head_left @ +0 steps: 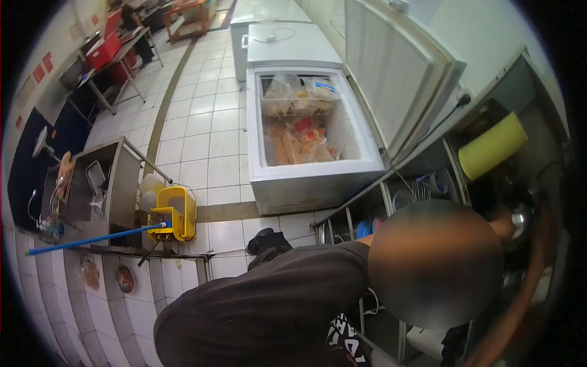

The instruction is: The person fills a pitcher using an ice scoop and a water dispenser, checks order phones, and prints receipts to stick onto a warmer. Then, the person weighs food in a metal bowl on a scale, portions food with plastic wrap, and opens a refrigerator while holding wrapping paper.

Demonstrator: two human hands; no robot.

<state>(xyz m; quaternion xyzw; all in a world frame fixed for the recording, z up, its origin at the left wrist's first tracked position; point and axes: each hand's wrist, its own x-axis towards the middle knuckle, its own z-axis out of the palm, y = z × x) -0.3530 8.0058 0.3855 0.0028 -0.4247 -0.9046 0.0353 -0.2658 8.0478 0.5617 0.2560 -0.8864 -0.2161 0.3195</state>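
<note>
My left arm comes out of a dark sleeve and passes behind a round blurred patch. At the right, my left hand (504, 225) is closed against a shiny metal object (518, 221), whose shape is unclear in shadow. My right forearm rises from the lower right edge toward the same spot. Its hand is lost in the dark, so its fingers cannot be made out. Just above lies a yellow-green cylinder (493, 145) on the dark shelving.
An open chest freezer (318, 172) holds bagged food, its lid raised. A wire whisk (422, 191) lies on the shelving. At left are a yellow mop bucket (183, 214), blue pole (98, 239), metal sink unit (125, 189) and steps. A person (130, 17) stands far back.
</note>
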